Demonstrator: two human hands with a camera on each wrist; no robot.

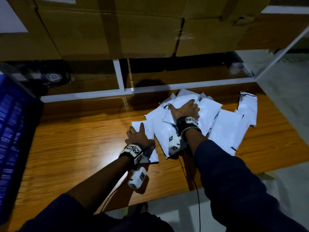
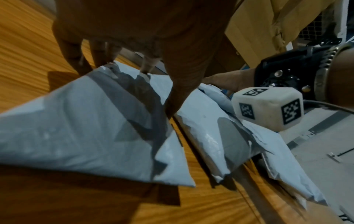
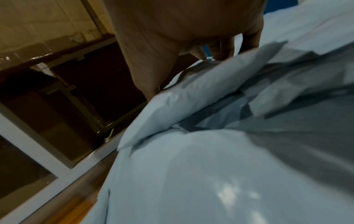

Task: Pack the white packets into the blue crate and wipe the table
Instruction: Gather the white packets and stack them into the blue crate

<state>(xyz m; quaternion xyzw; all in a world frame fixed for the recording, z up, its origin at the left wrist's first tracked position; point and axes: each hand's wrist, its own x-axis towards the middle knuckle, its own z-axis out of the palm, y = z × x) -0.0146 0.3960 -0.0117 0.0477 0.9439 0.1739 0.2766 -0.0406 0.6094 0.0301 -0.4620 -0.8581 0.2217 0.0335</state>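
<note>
Several white packets (image 1: pixel 212 113) lie in a loose pile on the right half of the wooden table (image 1: pixel 75 131). My left hand (image 1: pixel 135 129) holds the leftmost packet (image 1: pixel 148 131). In the left wrist view its fingers (image 2: pixel 99 56) hook over the far edge of that packet (image 2: pixel 76 128) and the thumb (image 2: pixel 178 94) presses its right side. My right hand (image 1: pixel 183 106) lies spread on top of the pile. In the right wrist view its fingertips (image 3: pixel 222 48) touch the far edge of the top packet (image 3: pixel 191 98). The blue crate (image 1: pixel 11 124) stands at the far left, blurred.
Large cardboard boxes (image 1: pixel 133 27) stand behind the table, beyond a white frame rail (image 1: pixel 83 96). Dark shelves sit below them. The table's front edge (image 1: pixel 167 196) runs near my arms, with grey floor beyond the table's right side. Cables hang from both wrists.
</note>
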